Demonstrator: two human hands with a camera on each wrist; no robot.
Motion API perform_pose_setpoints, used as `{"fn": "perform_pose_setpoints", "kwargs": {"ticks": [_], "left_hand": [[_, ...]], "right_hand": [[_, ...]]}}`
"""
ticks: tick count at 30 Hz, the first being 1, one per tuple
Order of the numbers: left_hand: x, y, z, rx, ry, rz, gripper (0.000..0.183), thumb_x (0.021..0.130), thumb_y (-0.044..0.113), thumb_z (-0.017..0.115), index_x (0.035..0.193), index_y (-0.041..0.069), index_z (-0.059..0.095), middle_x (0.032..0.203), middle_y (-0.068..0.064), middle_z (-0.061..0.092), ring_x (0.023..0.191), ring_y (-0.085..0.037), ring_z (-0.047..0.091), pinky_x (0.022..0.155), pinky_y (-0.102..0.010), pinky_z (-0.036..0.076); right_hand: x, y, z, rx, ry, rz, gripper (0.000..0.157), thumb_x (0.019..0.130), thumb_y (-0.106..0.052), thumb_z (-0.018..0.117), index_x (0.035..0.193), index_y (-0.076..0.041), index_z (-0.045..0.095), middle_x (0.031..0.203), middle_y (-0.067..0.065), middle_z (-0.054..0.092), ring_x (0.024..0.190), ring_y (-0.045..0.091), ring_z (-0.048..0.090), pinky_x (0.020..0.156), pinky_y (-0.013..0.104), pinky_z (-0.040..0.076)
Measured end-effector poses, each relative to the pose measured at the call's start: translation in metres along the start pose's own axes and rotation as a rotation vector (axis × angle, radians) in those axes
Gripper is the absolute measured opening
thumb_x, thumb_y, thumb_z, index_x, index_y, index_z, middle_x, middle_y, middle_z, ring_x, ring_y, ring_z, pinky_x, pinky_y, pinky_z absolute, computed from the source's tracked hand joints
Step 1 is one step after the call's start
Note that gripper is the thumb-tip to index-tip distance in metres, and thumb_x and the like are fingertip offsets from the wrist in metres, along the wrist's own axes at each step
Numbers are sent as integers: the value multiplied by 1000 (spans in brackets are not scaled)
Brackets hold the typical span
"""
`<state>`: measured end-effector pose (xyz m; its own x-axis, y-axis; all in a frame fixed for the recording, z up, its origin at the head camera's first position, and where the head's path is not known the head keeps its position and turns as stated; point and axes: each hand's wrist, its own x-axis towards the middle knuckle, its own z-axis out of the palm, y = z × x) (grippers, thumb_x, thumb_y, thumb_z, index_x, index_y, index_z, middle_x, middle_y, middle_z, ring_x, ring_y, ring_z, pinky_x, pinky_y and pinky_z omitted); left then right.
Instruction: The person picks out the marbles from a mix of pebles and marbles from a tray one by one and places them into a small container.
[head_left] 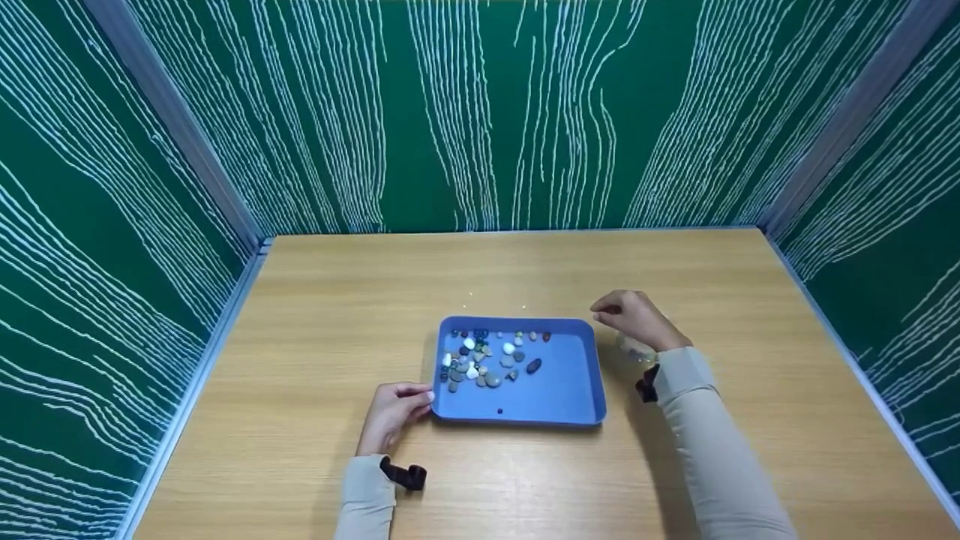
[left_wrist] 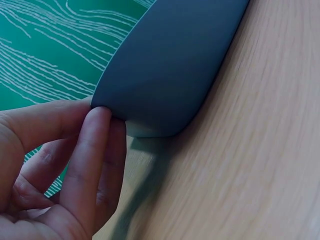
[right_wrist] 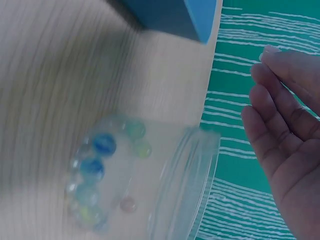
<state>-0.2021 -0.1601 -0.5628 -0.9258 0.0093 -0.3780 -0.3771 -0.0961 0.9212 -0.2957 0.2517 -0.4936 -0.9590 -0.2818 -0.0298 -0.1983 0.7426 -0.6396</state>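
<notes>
A blue rectangular tray [head_left: 559,394] lies on the wooden table with many pebbles and beads inside, mostly toward its left and back. My left hand [head_left: 396,412] pinches the tray's rim near the front left corner; in the left wrist view the thumb and fingers [left_wrist: 97,150] meet on that edge. Off the tray's back right corner, my right hand [head_left: 637,319] hovers with fingers loosely bent, and I see nothing held in it. Below that hand stands a clear plastic jar [right_wrist: 170,185] with blue and greenish marbles [right_wrist: 104,144] in it, partly hidden by the wrist in the head view.
Several tiny pale bits [head_left: 523,307] lie on the table [head_left: 337,300] behind the tray. Green panels [head_left: 502,112] with white wavy lines rise at the back and both sides. A dark band with a camera [head_left: 405,475] sits on each wrist.
</notes>
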Motion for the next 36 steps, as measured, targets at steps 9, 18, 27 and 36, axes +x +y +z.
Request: {"fn": "perform_pose_setpoints", "kwargs": {"ticks": [9, 18, 27, 36], "left_hand": [[2, -3, 0, 12, -12, 32, 30, 82, -7, 69, 109, -17, 63, 94, -14, 68, 76, -12, 66, 74, -22, 60], [3, -1, 2, 11, -28, 23, 32, 83, -7, 68, 112, -16, 61, 96, -13, 68, 78, -11, 65, 77, -25, 61], [4, 1, 2, 28, -10, 8, 29, 81, -7, 68, 109, -15, 63, 94, -13, 68, 77, -13, 66, 76, -25, 61], [2, 3, -1, 66, -4, 10, 29, 82, -6, 69, 109, -14, 65, 91, -10, 68, 74, -11, 65, 73, -22, 60]], "right_hand": [[16, -26, 14, 30, -32, -16, 20, 93, -10, 62, 110, -3, 70, 109, 16, 69, 96, 27, 67, 87, 43, 59], [30, -49, 33, 29, -67, -44, 21, 94, -14, 62, 110, -3, 70, 109, 14, 70, 97, 26, 67, 88, 43, 58], [42, -64, 54, 116, -170, -28, 24, 95, -13, 61, 114, -2, 68, 105, 13, 69, 91, 34, 67, 80, 42, 60], [52, -80, 75, 43, -193, -77, 23, 94, -14, 62, 113, -4, 70, 105, 10, 70, 82, 23, 65, 68, 29, 59]]}}
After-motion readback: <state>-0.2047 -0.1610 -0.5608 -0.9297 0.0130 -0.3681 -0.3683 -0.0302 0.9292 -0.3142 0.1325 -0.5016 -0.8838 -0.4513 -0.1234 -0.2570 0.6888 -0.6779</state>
